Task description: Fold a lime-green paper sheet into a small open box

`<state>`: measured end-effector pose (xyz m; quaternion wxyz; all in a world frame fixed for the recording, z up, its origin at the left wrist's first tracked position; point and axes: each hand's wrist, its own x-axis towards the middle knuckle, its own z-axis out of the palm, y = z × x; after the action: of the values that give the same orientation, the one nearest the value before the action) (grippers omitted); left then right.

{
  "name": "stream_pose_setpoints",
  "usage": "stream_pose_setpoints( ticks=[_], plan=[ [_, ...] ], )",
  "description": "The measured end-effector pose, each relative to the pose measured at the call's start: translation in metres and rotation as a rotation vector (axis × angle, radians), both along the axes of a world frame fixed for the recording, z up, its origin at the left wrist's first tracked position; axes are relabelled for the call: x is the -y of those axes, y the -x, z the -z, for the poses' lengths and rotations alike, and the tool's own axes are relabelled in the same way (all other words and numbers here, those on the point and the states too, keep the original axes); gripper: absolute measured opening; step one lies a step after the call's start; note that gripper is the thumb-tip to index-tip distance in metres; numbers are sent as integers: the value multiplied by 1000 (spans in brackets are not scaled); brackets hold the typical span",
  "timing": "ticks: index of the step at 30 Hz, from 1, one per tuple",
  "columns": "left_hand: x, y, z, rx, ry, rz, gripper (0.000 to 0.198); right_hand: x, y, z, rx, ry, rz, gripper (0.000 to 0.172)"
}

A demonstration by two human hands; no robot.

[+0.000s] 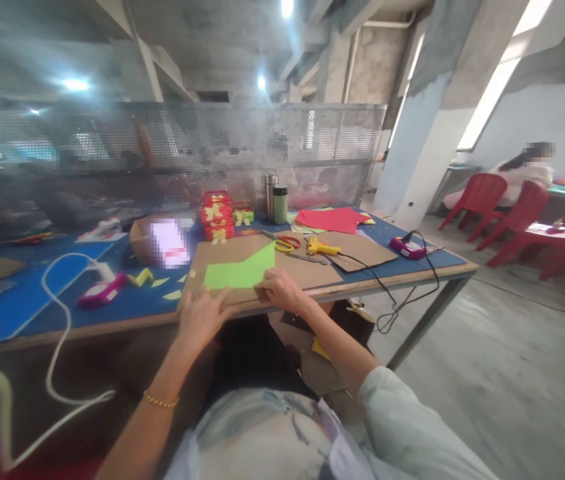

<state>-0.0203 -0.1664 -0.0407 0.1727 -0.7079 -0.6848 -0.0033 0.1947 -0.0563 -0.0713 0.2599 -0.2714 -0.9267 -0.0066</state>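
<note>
Our left hand, fingers spread, rests at the near-left corner of the light-green paper; our right hand curls at its near-right corner, pinching or only pressing, we cannot tell. The sheet lies on cardboard along the surface's near edge. We would do well to hold one end firm and keep the paper flat. Toward the far edge stand bow-topped red boxes, a steel flask and a capped green bottle, contents hidden.
</note>
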Motion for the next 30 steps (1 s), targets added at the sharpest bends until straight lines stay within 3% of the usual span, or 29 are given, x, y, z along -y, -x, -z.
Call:
stream_pose_setpoints(
  ticks=[5,9,11,13,17,19,24,30],
  plan=[
    [1,-3,0,38,8,-6,57,-8,-46,-6,-66,21,97,34],
    [0,-5,1,47,7,-15,58,-34,-89,-8,-131,-27,485,40],
    [1,-5,2,40,13,-18,59,-39,-98,-6,-124,-32,566,39],
    [2,-6,1,32,20,-10,60,-34,-94,-2,-134,-39,487,39],
    [3,-8,0,20,34,-7,63,-9,-57,2,-144,-53,108,33],
    [2,-9,1,22,36,-16,65,2,-38,1,-105,-52,22,31],
    [0,-10,2,40,60,-27,66,13,-23,-4,-8,-28,-49,28],
    [-1,-9,3,101,31,-11,65,18,-28,-5,-17,-17,-11,30]
  ],
)
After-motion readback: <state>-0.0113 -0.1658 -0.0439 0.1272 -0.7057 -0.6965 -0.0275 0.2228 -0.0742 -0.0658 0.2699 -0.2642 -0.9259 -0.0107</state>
